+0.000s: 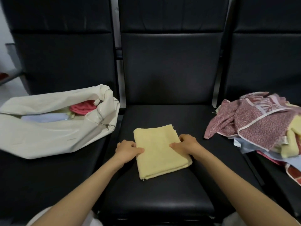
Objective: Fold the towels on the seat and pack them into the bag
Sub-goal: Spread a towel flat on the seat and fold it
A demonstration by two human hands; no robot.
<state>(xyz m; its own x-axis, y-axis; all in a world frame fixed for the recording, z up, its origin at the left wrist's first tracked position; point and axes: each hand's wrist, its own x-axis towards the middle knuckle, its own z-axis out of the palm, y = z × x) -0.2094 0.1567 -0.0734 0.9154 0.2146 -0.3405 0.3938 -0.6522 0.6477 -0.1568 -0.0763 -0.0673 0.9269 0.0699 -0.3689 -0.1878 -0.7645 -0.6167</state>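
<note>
While it lies flat on the middle seat (162, 201), the towel (160, 154) shows pale yellow fuzzy terry, folded to a neat rectangle w/ layered edges at its near side. L hand (126, 150) pinches its left edge, thumb on top; R hand (187, 143) grips the right edge likewise. White bag (48, 136) sits open on the left seat, pink cloth (82, 107) inside. Unfolded pile (260, 126) on the right seat.

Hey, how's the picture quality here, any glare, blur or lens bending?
Head view: wide-angle bending bows the seat backs toward the frame edges; soft sheen on the bag and the seat; the towel, left hand and right hand look sharp; the pile at the right edge is slightly soft; corners are dim.
</note>
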